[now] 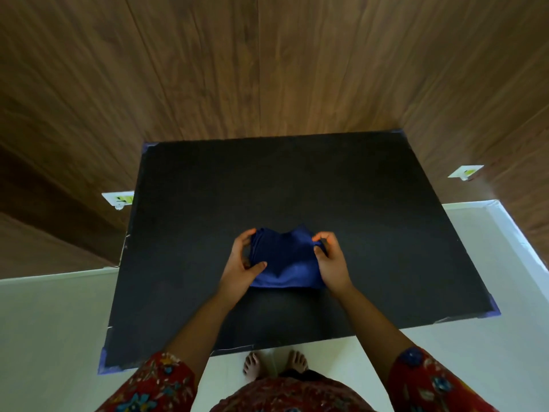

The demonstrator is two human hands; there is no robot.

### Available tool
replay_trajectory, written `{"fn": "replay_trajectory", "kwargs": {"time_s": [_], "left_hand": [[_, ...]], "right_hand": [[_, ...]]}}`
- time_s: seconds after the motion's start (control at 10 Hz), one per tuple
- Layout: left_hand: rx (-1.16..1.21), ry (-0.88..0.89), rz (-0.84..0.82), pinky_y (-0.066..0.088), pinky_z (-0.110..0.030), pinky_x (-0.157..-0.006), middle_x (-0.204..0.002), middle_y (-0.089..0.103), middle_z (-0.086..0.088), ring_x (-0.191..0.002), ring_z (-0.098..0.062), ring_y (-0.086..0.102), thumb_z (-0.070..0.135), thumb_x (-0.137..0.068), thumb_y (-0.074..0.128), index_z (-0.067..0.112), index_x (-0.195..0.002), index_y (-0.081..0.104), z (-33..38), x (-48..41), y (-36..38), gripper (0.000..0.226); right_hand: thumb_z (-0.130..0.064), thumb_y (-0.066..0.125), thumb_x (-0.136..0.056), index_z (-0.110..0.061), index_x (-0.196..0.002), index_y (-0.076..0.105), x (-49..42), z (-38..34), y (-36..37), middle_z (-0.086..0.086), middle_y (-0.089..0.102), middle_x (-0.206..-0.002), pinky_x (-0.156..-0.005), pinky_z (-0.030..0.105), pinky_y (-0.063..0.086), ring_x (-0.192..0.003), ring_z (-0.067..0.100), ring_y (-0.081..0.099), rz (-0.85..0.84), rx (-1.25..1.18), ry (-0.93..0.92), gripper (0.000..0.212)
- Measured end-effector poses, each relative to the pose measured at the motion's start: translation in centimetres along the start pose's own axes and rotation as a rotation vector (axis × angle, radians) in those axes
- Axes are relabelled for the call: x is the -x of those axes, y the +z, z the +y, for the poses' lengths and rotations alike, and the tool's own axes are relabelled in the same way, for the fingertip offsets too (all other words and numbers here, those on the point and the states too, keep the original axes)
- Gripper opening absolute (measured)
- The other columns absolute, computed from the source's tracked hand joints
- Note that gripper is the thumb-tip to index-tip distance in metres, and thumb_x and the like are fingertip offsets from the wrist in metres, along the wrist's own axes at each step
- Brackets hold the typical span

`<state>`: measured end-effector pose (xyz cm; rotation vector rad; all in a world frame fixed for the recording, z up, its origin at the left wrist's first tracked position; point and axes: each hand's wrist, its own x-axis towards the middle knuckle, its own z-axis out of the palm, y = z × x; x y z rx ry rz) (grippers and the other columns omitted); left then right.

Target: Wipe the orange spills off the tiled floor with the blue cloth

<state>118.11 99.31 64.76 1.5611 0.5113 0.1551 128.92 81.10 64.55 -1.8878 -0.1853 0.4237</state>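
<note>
While over the mat (pixel 208 203), cloth (pixel 285 257) is gripped at nine o'clock by left hand (pixel 240 269), three o'clock by right hand (pixel 331 263).

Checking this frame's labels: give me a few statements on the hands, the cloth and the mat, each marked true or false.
1. The left hand and right hand both grip the blue cloth. True.
2. The cloth lies spread on the floor. False: it is held up over the black mat.
3. The mat's corners carry blue tape. True.
4. The person wears shoes. False: the feet are bare.
5. Orange spills mark the mat. False: none show.
</note>
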Motion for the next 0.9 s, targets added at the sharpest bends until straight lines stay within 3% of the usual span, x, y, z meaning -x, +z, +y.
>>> {"fn": "replay_trajectory", "kwargs": {"time_s": [0.1,0.2,0.3,0.4,0.5,0.6,0.7,0.8,0.9], "left_hand": [[0.019,0.053,0.107,0.050,-0.018,-0.087,-0.121,0.053,0.002,-0.110,-0.003,0.057,-0.014,-0.084,0.060,0.018,-0.116,0.048,0.4,0.2,0.4,0.046],[-0.155,0.094,0.141,0.045,-0.030,-0.100,-0.117,0.054,-0.007,-0.112,-0.019,0.055,-0.012,-0.083,0.060,0.021,-0.100,0.060,-0.1,0.0,0.7,0.038],[-0.300,0.028,0.001,0.035,-0.008,-0.098,-0.136,0.039,-0.007,-0.127,-0.018,0.043,-0.010,-0.075,0.072,0.017,-0.124,0.059,-0.4,-0.4,0.2,0.058],[-0.466,-0.051,-0.134,0.023,-0.013,-0.103,-0.153,0.014,-0.008,-0.140,-0.020,0.024,-0.006,-0.068,0.078,0.012,-0.149,0.031,-1.1,-0.7,0.1,0.095],[-0.606,-0.101,-0.189,0.023,-0.018,-0.107,-0.156,-0.007,-0.007,-0.146,-0.029,0.010,0.003,-0.068,0.081,0.013,-0.154,0.013,-2.1,-0.7,0.7,0.110],[-0.802,-0.108,-0.205,0.035,-0.035,-0.109,-0.157,-0.018,0.001,-0.144,-0.034,0.012,0.017,-0.067,0.083,0.019,-0.154,0.000,-2.4,-0.5,1.4,0.121],[-0.947,-0.190,-0.226,0.037,-0.039,-0.106,-0.158,-0.017,0.002,-0.139,-0.036,0.013,0.023,-0.072,0.080,0.021,-0.155,-0.002,-1.9,-0.6,1.7,0.117],[-0.974,-0.242,-0.192,0.039,-0.043,-0.104,-0.159,-0.008,0.002,-0.139,-0.034,0.013,0.028,-0.075,0.077,0.027,-0.155,0.006,-0.8,0.2,1.5,0.107],[-0.921,-0.179,0.019,0.044,-0.047,-0.101,-0.156,0.017,0.004,-0.136,-0.029,0.032,0.032,-0.084,0.068,0.031,-0.149,0.027,1.0,0.3,1.2,0.077]], "right_hand": [[0.012,0.043,-0.093,-0.013,-0.087,0.066,0.0,0.3,-0.3,0.000,0.065,-0.094,-0.087,0.012,0.039,-0.088,-0.010,0.058,-0.049,0.002,-0.022,0.034],[0.006,0.047,-0.095,-0.013,-0.130,0.058,0.3,0.3,-0.8,-0.005,0.055,-0.130,-0.097,0.002,0.030,-0.120,-0.003,0.048,-0.174,0.039,-0.001,0.041],[0.008,0.056,-0.088,-0.021,-0.149,0.030,0.1,0.3,-1.1,-0.005,0.032,-0.150,-0.107,0.011,0.026,-0.136,0.009,0.033,-0.329,0.190,-0.076,0.072],[0.006,0.055,-0.087,-0.029,-0.153,0.017,-0.3,-0.1,-1.3,-0.005,0.017,-0.160,-0.102,0.031,0.039,-0.132,0.024,0.042,-0.369,0.330,-0.066,0.084],[0.004,0.053,-0.089,-0.029,-0.154,0.009,-0.5,0.6,-1.0,-0.002,0.006,-0.163,-0.097,0.036,0.044,-0.129,0.031,0.045,-0.401,0.481,-0.013,0.085],[-0.010,0.054,-0.091,-0.038,-0.153,0.003,-0.2,1.5,-0.3,-0.005,-0.008,-0.163,-0.091,0.038,0.049,-0.130,0.032,0.042,-0.390,0.713,0.102,0.085],[-0.027,0.057,-0.092,-0.042,-0.152,0.006,0.2,1.3,-0.2,-0.005,-0.012,-0.162,-0.093,0.040,0.044,-0.138,0.031,0.026,-0.366,0.864,0.165,0.080],[-0.035,0.055,-0.093,-0.039,-0.153,0.010,0.6,0.7,-0.9,-0.004,-0.001,-0.163,-0.100,0.045,0.040,-0.140,0.031,0.022,-0.375,0.928,0.166,0.075],[-0.041,0.054,-0.093,-0.030,-0.152,0.020,-0.1,-1.8,-1.6,0.001,0.026,-0.158,-0.106,0.045,0.039,-0.137,0.029,0.036,-0.286,0.861,0.086,0.070]]}}
